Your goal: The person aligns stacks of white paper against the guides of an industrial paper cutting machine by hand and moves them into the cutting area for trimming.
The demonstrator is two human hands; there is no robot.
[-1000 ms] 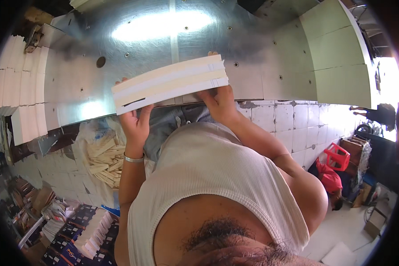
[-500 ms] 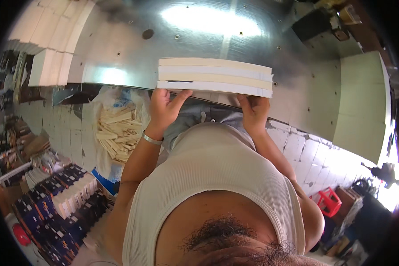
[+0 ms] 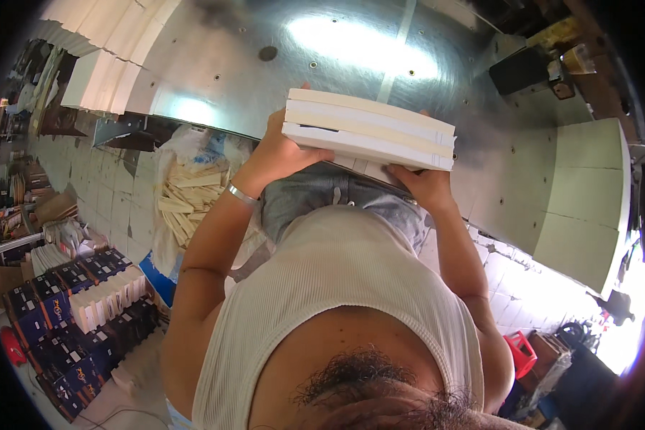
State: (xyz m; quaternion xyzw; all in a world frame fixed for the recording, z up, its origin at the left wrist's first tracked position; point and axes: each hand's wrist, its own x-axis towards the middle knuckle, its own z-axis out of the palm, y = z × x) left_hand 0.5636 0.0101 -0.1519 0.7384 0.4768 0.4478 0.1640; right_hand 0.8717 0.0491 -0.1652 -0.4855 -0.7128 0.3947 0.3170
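Both my hands hold a stack of several thick cream and white paper blocks (image 3: 369, 129), like unbound books, level at the near edge of the metal table (image 3: 265, 93). My left hand (image 3: 283, 152), a silver bracelet on its wrist, is closed on the stack's left end, thumb along the lower near side. My right hand (image 3: 428, 185) grips the right end, its thumb under the near edge. The far fingers of both hands are mostly hidden behind the paper. A short dark mark shows on the near block's side.
Tall cream paper stacks stand at the table's right end (image 3: 584, 186) and far left (image 3: 100, 80). Below the table edge, a plastic bag holds pale paper strips (image 3: 190, 197). Dark blue book piles (image 3: 86, 315) stand lower left; a red stool (image 3: 521, 353) lower right.
The stack has tilted, its right end now lower and nearer me. My left hand has turned further around its end. The view has shifted slightly.
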